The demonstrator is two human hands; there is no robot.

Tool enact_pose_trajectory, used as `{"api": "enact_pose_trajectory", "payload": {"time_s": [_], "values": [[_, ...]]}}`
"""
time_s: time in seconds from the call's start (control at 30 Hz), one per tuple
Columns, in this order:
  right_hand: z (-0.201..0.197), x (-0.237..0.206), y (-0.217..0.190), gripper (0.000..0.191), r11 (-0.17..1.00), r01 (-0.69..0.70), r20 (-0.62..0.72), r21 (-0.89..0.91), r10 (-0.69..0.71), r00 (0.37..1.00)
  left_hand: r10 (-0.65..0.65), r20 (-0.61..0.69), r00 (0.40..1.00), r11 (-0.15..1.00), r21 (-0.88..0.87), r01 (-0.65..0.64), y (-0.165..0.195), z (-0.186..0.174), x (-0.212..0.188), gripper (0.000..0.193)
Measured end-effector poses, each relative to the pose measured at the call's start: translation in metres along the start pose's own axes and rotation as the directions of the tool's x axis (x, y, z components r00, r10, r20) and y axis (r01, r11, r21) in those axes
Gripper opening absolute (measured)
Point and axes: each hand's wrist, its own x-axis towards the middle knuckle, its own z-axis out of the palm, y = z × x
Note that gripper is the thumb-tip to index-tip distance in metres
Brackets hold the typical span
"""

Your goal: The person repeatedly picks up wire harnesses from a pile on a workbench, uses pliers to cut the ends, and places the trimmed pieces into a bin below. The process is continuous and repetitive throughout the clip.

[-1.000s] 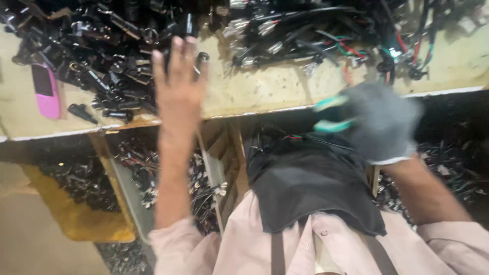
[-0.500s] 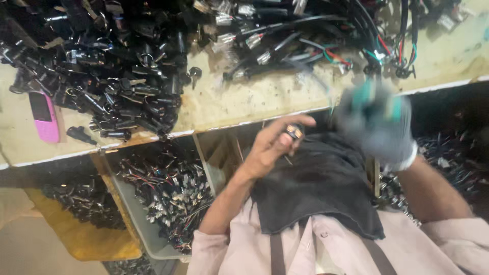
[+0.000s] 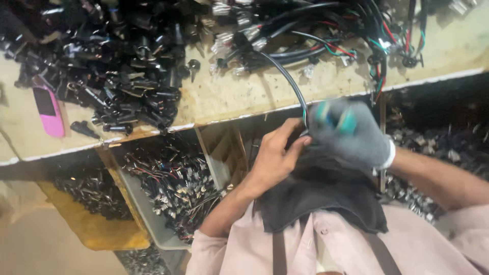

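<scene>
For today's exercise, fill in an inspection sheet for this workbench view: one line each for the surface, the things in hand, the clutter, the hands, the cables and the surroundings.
Surface: pale wooden bench top, worn, with a light front edge.
Things in hand: a black cable runs from the bench down to both hands; what sits at its end is hidden.
Clutter: heap of small black parts; a pink flat device beside it.
Hands: bare left hand and grey-gloved right hand meet over a dark apron; the glove is blurred.
Cables: tangled wire harnesses with red and green strands.
Surroundings: grey bin of wired connectors below the bench.
</scene>
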Motion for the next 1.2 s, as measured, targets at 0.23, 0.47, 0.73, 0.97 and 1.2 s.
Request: {"api": "enact_pose_trajectory", "payload": {"time_s": [0.23, 0.47, 0.73, 0.97, 1.2], "values": [[0.021, -0.014, -0.005, 0.014, 0.300, 0.246, -0.336, 0.922, 0.304, 0.891, 0.228, -0.055, 0.972, 0.960, -0.154, -0.234, -0.002, 0.006, -0.005, 0.032], [0.026, 0.025, -0.011, 0.015, 0.140, 0.183, -0.225, 0.973, 0.402, 0.888, 0.194, -0.084, 0.977, 0.973, -0.110, -0.202, -0.017, 0.000, -0.021, 0.032], [-0.021, 0.134, -0.041, 0.009, 0.990, 0.062, -0.448, -0.129, -0.114, 0.887, 0.230, 0.572, 0.787, 0.732, 0.431, -0.527, 0.017, 0.024, -0.006, 0.070], [-0.041, 0.059, -0.018, 0.025, 0.590, -0.110, -0.186, -0.800, -0.069, 0.980, 0.410, 0.036, 0.911, 0.694, 0.636, -0.337, -0.008, -0.048, 0.002, 0.027], [-0.009, 0.030, -0.019, 0.014, 0.572, -0.153, -0.285, -0.806, -0.149, 0.947, 0.561, -0.200, 0.804, 0.102, 0.980, 0.172, 0.007, -0.170, 0.085, 0.029]]}}
